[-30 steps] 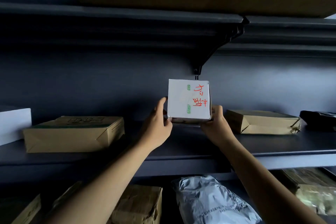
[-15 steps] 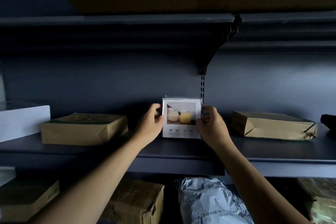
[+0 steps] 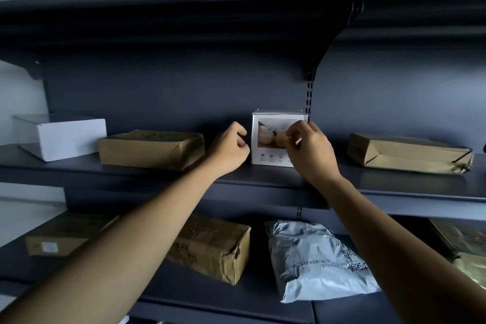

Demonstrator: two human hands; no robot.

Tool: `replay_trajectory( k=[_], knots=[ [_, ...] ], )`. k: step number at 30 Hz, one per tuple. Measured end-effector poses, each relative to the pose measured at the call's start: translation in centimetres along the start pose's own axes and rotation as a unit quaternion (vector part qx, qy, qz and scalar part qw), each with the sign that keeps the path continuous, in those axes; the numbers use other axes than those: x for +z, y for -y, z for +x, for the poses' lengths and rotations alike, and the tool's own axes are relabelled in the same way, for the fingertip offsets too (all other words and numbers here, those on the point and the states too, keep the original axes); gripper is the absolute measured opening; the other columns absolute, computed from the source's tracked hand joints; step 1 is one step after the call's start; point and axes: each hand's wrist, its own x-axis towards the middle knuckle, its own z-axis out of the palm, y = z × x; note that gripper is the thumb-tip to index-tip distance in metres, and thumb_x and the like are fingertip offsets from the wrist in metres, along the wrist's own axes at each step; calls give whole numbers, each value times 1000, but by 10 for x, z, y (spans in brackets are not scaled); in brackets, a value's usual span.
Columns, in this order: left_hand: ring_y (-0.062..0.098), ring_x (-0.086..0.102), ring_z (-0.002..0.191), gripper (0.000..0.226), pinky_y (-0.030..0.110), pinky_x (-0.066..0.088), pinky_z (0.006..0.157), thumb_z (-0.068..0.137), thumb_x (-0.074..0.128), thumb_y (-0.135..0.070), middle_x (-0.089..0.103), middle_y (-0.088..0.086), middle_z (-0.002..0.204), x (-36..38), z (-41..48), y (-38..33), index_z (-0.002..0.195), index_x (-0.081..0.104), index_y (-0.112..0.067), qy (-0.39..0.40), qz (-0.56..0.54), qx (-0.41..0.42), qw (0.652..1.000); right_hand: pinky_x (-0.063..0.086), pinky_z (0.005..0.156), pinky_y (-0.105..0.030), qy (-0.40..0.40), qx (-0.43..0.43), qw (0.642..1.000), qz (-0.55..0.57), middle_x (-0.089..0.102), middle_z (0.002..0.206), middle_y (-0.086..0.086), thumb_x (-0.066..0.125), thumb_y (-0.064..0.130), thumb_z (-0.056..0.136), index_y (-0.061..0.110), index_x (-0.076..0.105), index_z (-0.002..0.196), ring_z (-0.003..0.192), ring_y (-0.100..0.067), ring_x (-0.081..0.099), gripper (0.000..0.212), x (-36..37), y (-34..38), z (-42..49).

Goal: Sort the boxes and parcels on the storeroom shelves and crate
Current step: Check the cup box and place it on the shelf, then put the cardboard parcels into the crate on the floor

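White box [image 3: 271, 139]: upright on middle shelf [image 3: 263, 175], printed face outward, squarish, no clear long axis. Left hand [image 3: 231, 148]: just left of box, apart, fingers loosely curled, empty. Right hand [image 3: 311, 151]: nearer, fingers bunched across box's right front; grip undeterminable.

White photo-printed box [image 3: 271, 139], brown parcels [image 3: 151, 148], grey bag [image 3: 318, 263], dark shelves [image 3: 263, 179].
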Motion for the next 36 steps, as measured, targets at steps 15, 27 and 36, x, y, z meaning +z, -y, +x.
replay_trajectory(
  k=[15,27,36],
  knots=[
    [20,60,88,16,26,46,75,88,52,-7,63,-3,88,-114,15,67,94,60,-19,-153,8,-11,988,45,70,-35,75,-16,997,-26,68,104,-15,53,15,91,12,63,110,92,-37,61,21,72,101,4],
    [20,48,85,23,29,35,70,92,55,-36,48,2,96,-189,51,177,90,50,-14,91,26,-136,986,46,56,-33,216,296,930,15,59,75,-12,37,53,100,4,64,94,57,-21,54,57,142,171,37],
    [17,51,113,53,30,47,88,79,66,-8,49,3,129,-155,56,200,125,43,-21,-101,-164,-29,981,51,66,-22,148,231,920,279,62,119,11,49,32,101,42,39,144,101,-3,59,46,147,151,24]
  ],
)
